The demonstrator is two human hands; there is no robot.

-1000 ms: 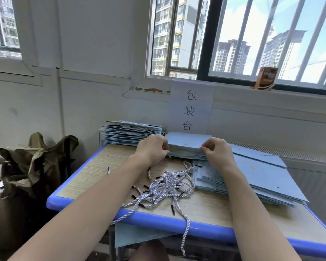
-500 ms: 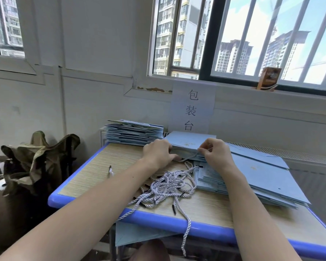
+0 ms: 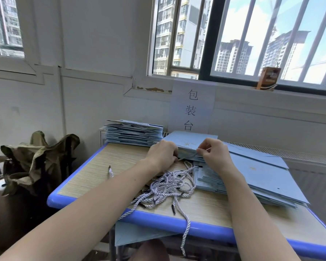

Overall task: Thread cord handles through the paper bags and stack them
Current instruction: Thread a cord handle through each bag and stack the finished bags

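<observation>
Toward the bench's far edge, we are threading: both hands, left and right, are pinching the top bag's rim; next, feeding cord through.

Head view, forward-down, near table

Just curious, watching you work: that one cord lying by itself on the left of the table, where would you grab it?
Probably by its dark tip, pinched from above: the lone cord lies flat on the table, tip pointing away, clear of the tangle.
</observation>
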